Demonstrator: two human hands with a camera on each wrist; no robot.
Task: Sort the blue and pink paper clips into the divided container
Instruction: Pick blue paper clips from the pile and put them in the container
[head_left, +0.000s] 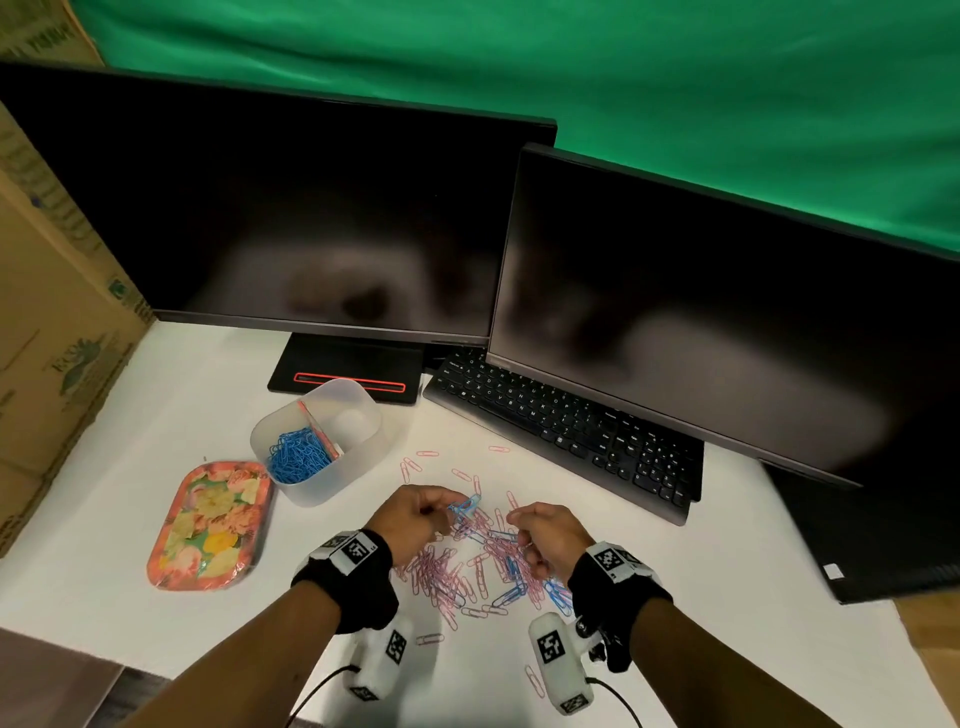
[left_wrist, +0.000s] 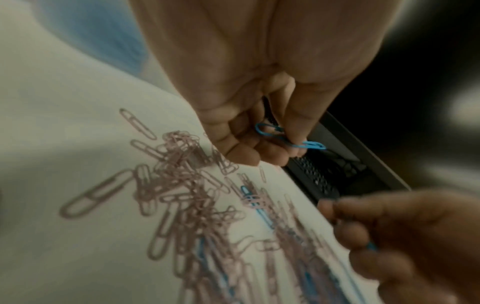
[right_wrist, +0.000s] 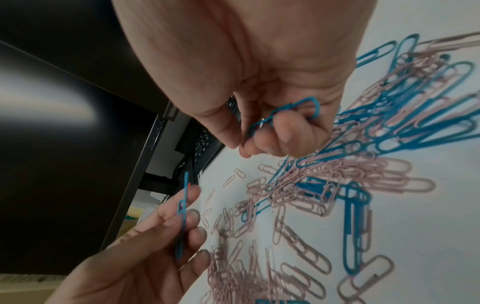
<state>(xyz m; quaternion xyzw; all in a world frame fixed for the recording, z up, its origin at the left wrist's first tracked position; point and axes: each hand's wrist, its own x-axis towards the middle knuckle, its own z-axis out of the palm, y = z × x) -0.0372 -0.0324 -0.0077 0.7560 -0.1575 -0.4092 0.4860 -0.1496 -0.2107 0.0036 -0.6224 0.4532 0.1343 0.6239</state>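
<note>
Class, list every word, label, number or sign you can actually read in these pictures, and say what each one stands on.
No text can be read with certainty.
Cardboard boxes: green printing and a logo, too blurred to read.
Keyboard: key legends, too small to read.
Wrist bands: black-and-white square code markers, no words.
White sticker on the dark object at right: nothing legible.

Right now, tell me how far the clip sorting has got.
Done: a heap of blue clips lies in one section of the container; the other section looks empty. In hand: the left hand pinches blue clips, and the right hand holds blue clips too. Left: the pile on the desk, mostly pink with some blue mixed in. No pink sorted yet.
</note>
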